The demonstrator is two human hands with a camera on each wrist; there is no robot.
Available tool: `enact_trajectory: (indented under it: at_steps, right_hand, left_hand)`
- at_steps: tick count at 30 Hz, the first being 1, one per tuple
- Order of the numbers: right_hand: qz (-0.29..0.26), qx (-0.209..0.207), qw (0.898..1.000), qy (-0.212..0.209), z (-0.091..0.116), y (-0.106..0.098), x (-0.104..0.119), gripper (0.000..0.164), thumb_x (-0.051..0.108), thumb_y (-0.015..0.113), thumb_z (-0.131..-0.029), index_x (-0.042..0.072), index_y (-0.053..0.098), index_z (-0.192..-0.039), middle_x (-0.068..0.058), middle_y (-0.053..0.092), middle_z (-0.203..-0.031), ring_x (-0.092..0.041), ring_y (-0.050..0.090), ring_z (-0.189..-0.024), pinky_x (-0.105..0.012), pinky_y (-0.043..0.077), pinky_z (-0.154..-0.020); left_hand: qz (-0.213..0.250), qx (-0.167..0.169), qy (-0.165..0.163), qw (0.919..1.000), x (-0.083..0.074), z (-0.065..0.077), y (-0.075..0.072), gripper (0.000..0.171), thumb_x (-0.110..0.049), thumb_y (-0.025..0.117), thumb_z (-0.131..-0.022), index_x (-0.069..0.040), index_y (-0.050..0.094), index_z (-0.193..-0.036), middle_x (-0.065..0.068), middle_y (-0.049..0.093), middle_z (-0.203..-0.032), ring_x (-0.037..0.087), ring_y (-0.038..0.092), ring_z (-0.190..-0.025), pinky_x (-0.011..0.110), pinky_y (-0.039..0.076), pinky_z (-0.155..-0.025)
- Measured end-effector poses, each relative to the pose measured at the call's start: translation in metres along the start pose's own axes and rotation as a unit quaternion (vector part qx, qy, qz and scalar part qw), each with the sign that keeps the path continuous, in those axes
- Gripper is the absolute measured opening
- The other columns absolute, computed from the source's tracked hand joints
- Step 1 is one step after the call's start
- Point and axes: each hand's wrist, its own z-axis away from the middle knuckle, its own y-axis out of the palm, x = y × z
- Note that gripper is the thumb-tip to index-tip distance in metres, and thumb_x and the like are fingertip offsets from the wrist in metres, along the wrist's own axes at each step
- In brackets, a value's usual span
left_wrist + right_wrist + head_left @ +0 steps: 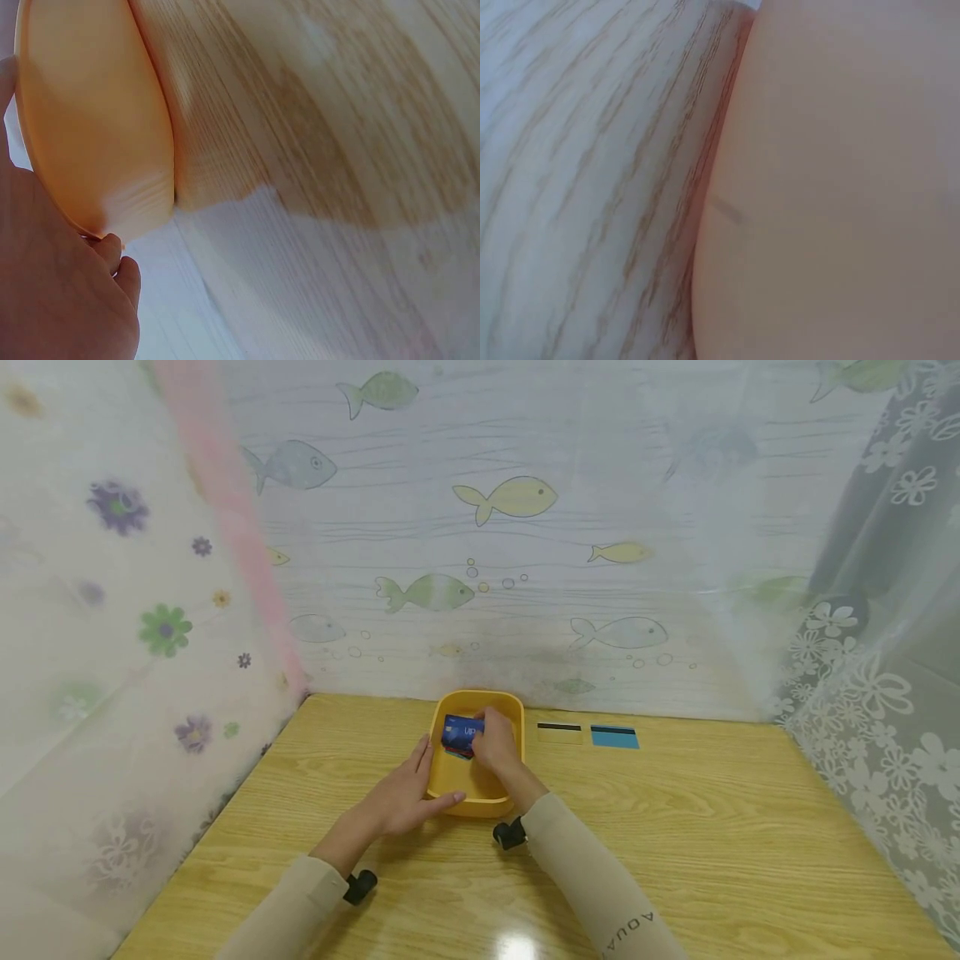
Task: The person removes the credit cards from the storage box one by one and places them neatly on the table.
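Note:
A yellow plastic box (pixel 468 790) stands on the wooden table. My left hand (pixel 401 797) holds it at the near left corner, fingers along the left side and thumb over the near rim. The left wrist view shows that hand (pixel 67 277) with its fingertips at the rim of the box (pixel 97 112). Inside the box, my right hand (pixel 497 745) pinches a dark blue card (pixel 460 732) marked VIP by its right side. Red and light blue card edges (pixel 459 752) show below it. The box wall (pixel 825 187) fills much of the right wrist view; the right fingers are hidden there.
Right of the box lie a card (pixel 559 733) with a black stripe, close to the table's colour, and a light blue striped card (pixel 615 737). Fish-printed curtain (pixel 502 610) hangs behind the table (pixel 675 860), with flowered sheets at both sides.

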Motion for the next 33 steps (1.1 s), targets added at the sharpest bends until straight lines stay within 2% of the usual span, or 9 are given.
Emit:
enact_trajectory:
  at_steps: [7, 12, 17, 21, 27, 33]
  right_hand:
    - [-0.019, -0.014, 1.0, -0.013, 0.002, -0.003, -0.001, 0.031, -0.007, 0.06, -0.093, 0.0, 0.063, -0.123, -0.02, 0.066, -0.123, -0.034, 0.062, -0.113, -0.048, 0.052, -0.099]
    - [-0.04, -0.016, 0.999, -0.017, 0.002, -0.005, 0.001, 0.033, -0.006, 0.06, -0.095, 0.0, 0.063, -0.127, -0.019, 0.066, -0.126, -0.032, 0.062, -0.116, -0.048, 0.052, -0.101]
    - [-0.056, -0.024, 0.998, -0.025, 0.004, -0.011, 0.003, 0.033, -0.006, 0.06, -0.095, 0.004, 0.064, -0.126, -0.018, 0.068, -0.121, -0.032, 0.063, -0.113, -0.049, 0.052, -0.099]
    - [-0.065, -0.018, 0.997, -0.031, 0.006, -0.017, 0.002, 0.034, -0.006, 0.059, -0.095, 0.006, 0.064, -0.127, -0.016, 0.068, -0.109, -0.028, 0.061, -0.101, -0.045, 0.053, -0.09]
    - [-0.077, -0.002, 0.996, -0.051, 0.009, -0.03, 0.003, 0.035, -0.007, 0.058, -0.095, 0.005, 0.063, -0.128, -0.013, 0.065, -0.089, -0.02, 0.055, -0.074, -0.031, 0.046, -0.064]
    - [-0.094, 0.01, 0.994, -0.058, 0.013, -0.042, 0.002, 0.036, -0.01, 0.057, -0.094, 0.004, 0.064, -0.127, -0.012, 0.067, -0.093, -0.018, 0.051, -0.071, -0.027, 0.041, -0.059]
  left_hand:
    - [-0.002, 0.006, 0.001, 1.0, 0.0, 0.0, 0.002, 0.115, -0.08, 0.044, -0.093, 0.0, 0.001, -0.163, 0.017, -0.001, -0.171, 0.036, 0.022, -0.154, 0.049, 0.03, -0.121]
    - [-0.002, 0.007, 0.0, 1.0, 0.001, 0.0, 0.002, 0.115, -0.081, 0.044, -0.092, 0.0, 0.001, -0.163, 0.016, -0.001, -0.171, 0.036, 0.023, -0.153, 0.05, 0.031, -0.12]
    - [0.001, 0.006, 0.0, 1.0, 0.001, 0.0, 0.002, 0.114, -0.079, 0.045, -0.093, -0.001, 0.001, -0.163, 0.015, -0.001, -0.171, 0.036, 0.022, -0.153, 0.05, 0.03, -0.12]
    - [0.001, 0.005, -0.001, 1.0, 0.001, 0.001, 0.002, 0.115, -0.08, 0.044, -0.093, 0.0, 0.001, -0.163, 0.016, -0.001, -0.171, 0.036, 0.021, -0.154, 0.051, 0.029, -0.121]
    - [0.002, 0.005, -0.001, 1.0, 0.001, 0.001, 0.001, 0.115, -0.08, 0.045, -0.093, 0.0, 0.0, -0.162, 0.017, -0.001, -0.171, 0.037, 0.023, -0.153, 0.051, 0.03, -0.12]
    - [0.002, 0.005, 0.002, 1.0, 0.001, -0.001, 0.001, 0.115, -0.081, 0.043, -0.093, 0.0, 0.0, -0.162, 0.017, 0.0, -0.171, 0.038, 0.025, -0.153, 0.051, 0.031, -0.12]
